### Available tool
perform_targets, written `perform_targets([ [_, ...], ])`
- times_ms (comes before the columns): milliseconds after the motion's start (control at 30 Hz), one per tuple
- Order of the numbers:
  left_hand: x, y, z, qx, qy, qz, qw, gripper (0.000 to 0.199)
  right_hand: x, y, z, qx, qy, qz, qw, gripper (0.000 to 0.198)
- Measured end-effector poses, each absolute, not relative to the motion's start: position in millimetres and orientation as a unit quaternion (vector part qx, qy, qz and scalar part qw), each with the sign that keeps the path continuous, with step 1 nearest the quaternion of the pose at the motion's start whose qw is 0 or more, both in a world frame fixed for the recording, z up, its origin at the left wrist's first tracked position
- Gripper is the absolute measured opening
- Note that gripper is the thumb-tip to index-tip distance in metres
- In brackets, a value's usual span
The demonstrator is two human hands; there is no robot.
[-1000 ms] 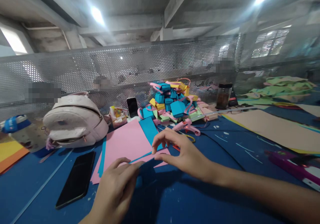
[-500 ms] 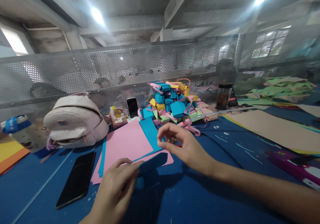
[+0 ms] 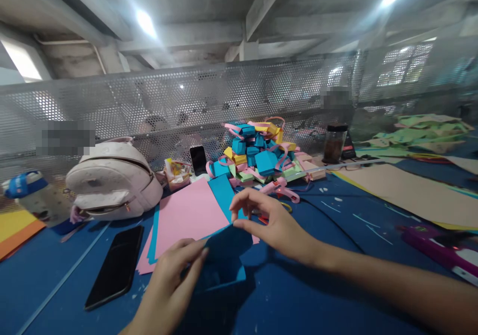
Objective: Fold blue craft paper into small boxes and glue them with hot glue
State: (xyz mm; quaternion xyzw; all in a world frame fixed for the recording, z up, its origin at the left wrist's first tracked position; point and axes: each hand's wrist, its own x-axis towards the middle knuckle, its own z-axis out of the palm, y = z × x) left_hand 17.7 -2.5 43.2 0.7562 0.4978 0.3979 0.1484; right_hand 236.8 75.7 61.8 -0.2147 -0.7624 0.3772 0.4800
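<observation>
My left hand (image 3: 174, 273) pinches a piece of blue folded paper (image 3: 228, 245) between thumb and fingers. It looks like a small box with an upright flap and an open side facing me. Dark shadow hides part of its inside. My right hand (image 3: 267, 223) is curled into a pinch at the flap's upper edge. Whether its fingertips grip the paper or only touch it is unclear. Behind my hands lies a stack of pink paper (image 3: 192, 215) with blue sheets (image 3: 223, 195) among it.
Beyond my right hand is a pink glue gun (image 3: 280, 189) before a pile of folded paper boxes (image 3: 261, 151). On the left are a black phone (image 3: 115, 265), a white backpack (image 3: 115, 180) and a bottle (image 3: 39, 200). Tan sheets (image 3: 407, 190) and a purple device (image 3: 436, 248) lie right.
The blue paper has tilted up and turned, so its box-like inside shows. My right hand has shifted slightly left, close to its upper edge. My left hand keeps its hold.
</observation>
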Motion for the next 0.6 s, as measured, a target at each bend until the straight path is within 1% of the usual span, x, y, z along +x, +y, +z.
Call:
perform_targets([
  [167,22,5,40,0.666,0.533,0.381,0.356,0.044,238,81,60,-0.233,-0.749,0.380,0.491,0.016],
  [267,23,10,33,0.620,0.525,0.383,0.439,0.049,236,84,56,-0.231,-0.748,0.400,0.477,0.012],
  [400,24,12,27,0.586,0.507,0.402,0.488,0.047,235,88,52,-0.227,-0.749,0.410,0.468,0.003],
  [600,26,13,27,0.547,0.496,0.450,0.502,0.044,235,92,50,-0.234,-0.748,0.409,0.467,0.002],
])
